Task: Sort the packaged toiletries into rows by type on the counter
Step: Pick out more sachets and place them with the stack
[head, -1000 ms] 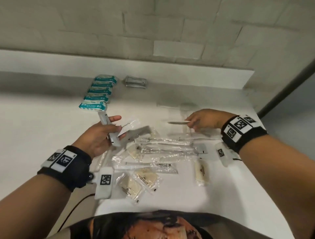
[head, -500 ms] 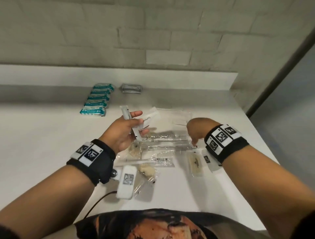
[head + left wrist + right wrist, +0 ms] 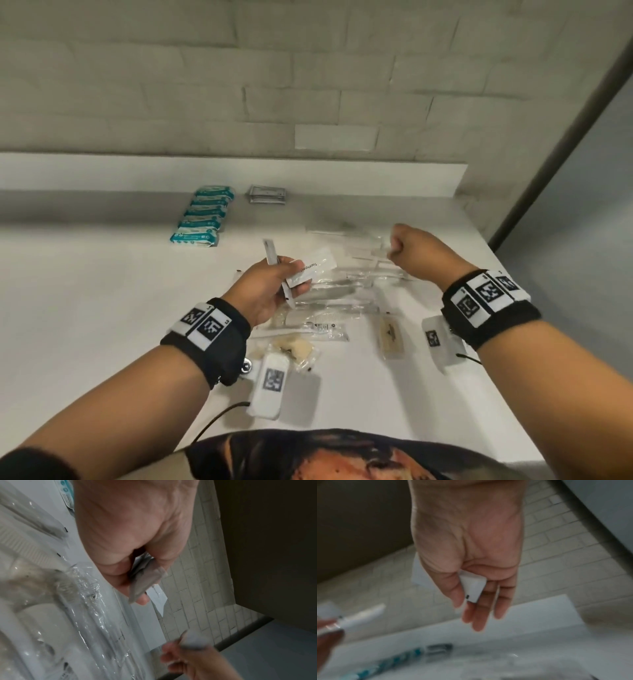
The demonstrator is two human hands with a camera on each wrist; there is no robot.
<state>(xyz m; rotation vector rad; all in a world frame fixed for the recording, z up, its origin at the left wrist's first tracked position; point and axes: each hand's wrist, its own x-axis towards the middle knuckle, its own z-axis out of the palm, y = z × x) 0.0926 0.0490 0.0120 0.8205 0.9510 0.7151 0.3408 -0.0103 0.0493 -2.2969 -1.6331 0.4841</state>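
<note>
My left hand is raised over the white counter and grips a few white toothpaste tubes, which fan out past its fingers; the left wrist view shows the same tubes. To its right my right hand hangs above the pile. In the right wrist view its thumb and fingers pinch a small white tube. Under both hands lies a loose pile of clear-wrapped toothbrushes and combs. A row of teal packets lies at the back left, with a stack of grey sachets beside it.
Beige soap packets lie near the front of the pile. A raised white ledge and a tiled wall close off the back. The counter's right edge drops off next to my right wrist.
My right hand has lifted off the far side of the pile with a small white tube and drawn back. My left hand has risen and moved right, still gripping its tubes.
</note>
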